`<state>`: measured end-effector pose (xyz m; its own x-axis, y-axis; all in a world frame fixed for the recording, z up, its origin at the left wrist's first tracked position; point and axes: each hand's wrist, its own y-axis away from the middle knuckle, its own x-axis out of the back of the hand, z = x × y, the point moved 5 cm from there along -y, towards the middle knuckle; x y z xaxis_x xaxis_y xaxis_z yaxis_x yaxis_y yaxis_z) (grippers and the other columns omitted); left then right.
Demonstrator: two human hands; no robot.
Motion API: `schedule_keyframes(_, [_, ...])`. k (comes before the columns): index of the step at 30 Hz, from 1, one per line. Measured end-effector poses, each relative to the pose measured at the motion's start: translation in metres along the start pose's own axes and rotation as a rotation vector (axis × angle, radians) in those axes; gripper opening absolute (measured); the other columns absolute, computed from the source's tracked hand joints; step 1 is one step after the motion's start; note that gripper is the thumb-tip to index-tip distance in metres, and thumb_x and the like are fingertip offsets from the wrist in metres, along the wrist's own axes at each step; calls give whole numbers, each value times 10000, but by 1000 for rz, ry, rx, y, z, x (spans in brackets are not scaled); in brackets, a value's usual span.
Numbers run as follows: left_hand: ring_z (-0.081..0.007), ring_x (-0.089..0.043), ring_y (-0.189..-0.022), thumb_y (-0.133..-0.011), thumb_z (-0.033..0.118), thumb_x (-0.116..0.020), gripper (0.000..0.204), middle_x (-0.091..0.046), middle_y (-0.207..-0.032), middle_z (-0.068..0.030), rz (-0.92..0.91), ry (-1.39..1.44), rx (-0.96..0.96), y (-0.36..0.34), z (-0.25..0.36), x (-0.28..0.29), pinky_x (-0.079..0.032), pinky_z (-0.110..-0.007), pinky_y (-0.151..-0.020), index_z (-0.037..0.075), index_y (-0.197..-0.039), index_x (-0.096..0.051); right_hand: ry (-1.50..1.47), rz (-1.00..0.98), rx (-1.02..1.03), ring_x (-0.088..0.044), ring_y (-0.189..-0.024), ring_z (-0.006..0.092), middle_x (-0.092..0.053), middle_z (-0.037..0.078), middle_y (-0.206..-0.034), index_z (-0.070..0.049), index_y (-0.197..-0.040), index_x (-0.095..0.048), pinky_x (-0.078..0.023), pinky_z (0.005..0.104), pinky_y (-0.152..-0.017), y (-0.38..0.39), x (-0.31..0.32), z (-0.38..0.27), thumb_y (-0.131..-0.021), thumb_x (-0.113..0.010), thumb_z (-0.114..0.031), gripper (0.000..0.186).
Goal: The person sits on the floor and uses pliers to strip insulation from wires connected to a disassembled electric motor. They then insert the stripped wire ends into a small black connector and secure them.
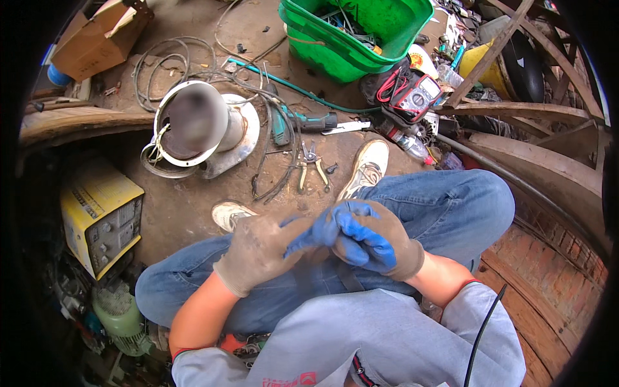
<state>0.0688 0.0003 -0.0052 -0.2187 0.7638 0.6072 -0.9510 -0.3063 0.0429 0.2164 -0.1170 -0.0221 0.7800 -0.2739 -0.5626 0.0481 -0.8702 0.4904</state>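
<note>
My two gloved hands meet above my lap. Grey-brown cloth covers their backs, and blue coating shows on the fingers. My left hand (261,251) reaches across to the fingers of my right one; motion smears its own fingertips. The fingers of my right hand (380,242) are curled inward, and whatever lies in them is hidden. On the ground beyond my shoes lie wire-stripping pliers (312,169) with yellowish handles, a teal power tool (284,122) and a loop of dark cable (293,145).
A white metal cylinder housing (242,129) stands ahead left. Nearby are a yellow welding machine (103,219) and a green motor (122,316). Ahead right are a green tub (351,61) of tools, a multimeter (419,97) on its case and a plastic bottle (412,145). Wooden frames (516,109) border the right.
</note>
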Motion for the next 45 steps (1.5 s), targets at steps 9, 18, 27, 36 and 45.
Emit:
schedule_keyframes(9, [-317, -742, -842, -769, 185, -834, 413, -721, -989, -131, -13, 49, -42, 6, 1, -6, -589, -430, -703, 94, -1151, -704, -482, -27, -124, -485, -537, 147, -570, 86, -672, 56, -991, -658, -413, 299, -546, 13, -8, -13, -1065, -589, -236, 309])
schedule_keyframes(18, [-245, -741, -996, -919, 86, -705, 342, -769, -1065, -148, -211, 568, 600, 18, -56, -26, -579, -376, -933, 8, -1252, -708, -278, 300, 546, -423, -483, 99, -624, 135, -944, 59, -1099, -640, -403, 307, -507, 31, 46, -78, -1109, -507, -258, 344])
schedule_keyframes(27, [-120, -690, -832, -1014, 279, -719, 450, -745, -993, -64, 338, 609, 448, -93, -62, 51, -553, -275, -720, -16, -1348, -656, -227, 297, 442, -411, -504, 116, -464, 29, -596, 61, -1170, -662, -387, 288, -521, 26, 36, -71, -1128, -467, -323, 433])
schedule_keyframes(36, [-45, -602, -742, -960, 34, -695, 581, -675, -1197, -58, 227, 608, 439, -69, 32, 54, -516, -229, -674, 36, -1515, -523, -456, 61, 345, -429, -547, 79, -625, 59, -803, 46, -1254, -666, -403, 289, -569, 15, 21, -50, -1116, -492, -288, 400])
schedule_keyframes(45, [-131, -700, -819, -938, 149, -767, 396, -770, -962, -82, 64, 410, 438, -30, 37, 17, -568, -315, -709, -35, -1277, -678, 71, 235, -13, -557, -721, 34, -681, -12, -932, -13, -1250, -720, -432, 200, -624, 9, -1, -35, -1019, -679, -190, 294])
